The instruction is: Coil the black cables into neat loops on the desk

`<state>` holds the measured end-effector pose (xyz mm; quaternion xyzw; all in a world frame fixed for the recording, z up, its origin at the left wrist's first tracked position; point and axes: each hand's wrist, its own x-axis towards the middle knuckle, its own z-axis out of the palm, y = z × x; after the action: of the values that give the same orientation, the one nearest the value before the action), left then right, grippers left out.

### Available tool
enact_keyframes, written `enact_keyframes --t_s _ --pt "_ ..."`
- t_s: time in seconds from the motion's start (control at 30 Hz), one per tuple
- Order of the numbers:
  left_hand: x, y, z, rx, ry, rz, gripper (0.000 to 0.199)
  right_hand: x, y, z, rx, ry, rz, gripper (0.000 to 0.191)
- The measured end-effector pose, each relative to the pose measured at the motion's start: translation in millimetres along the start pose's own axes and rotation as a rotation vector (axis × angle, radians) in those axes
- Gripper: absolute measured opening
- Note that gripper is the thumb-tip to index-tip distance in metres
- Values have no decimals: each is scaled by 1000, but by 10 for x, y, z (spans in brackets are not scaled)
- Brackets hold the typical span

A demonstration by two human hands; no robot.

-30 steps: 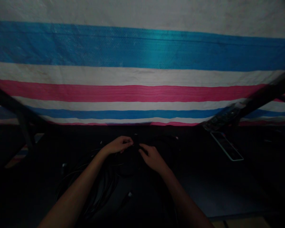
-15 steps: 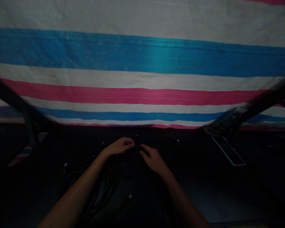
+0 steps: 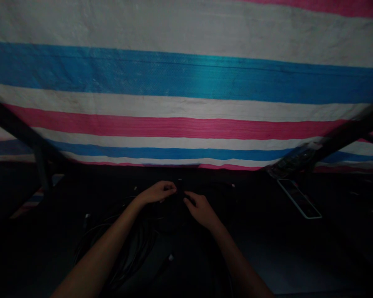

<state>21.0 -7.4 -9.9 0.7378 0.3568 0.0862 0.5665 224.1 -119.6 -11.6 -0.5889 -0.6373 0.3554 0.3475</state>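
Hands, dark connector seemingly between; cables, phone

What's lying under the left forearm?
Loops of dark cable show on both sides of the left forearm and seem to run beneath it. Whatever lies directly under the arm is covered.

Backdrop: white, blue and pink striped plastic sheet, creased, filling the upper view | Sides: dark slanting bar at left, dark slanting beam at right, both before the sheet | Below: flat black tabletop, faintly bluish lower right | Light: dim, brightest mid-sheet on the broad blue stripe
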Motion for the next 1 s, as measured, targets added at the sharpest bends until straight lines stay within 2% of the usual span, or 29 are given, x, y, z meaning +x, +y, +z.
enact_keyframes --t_s 0.7,1.0 --pt "-8 50 17 -4 1 -3 35 -2 -2 -10 -64 -18 5 38" --pt "9 -9 25 -21 13 0 34 -2 -28 -18 -51 -31 16 38"
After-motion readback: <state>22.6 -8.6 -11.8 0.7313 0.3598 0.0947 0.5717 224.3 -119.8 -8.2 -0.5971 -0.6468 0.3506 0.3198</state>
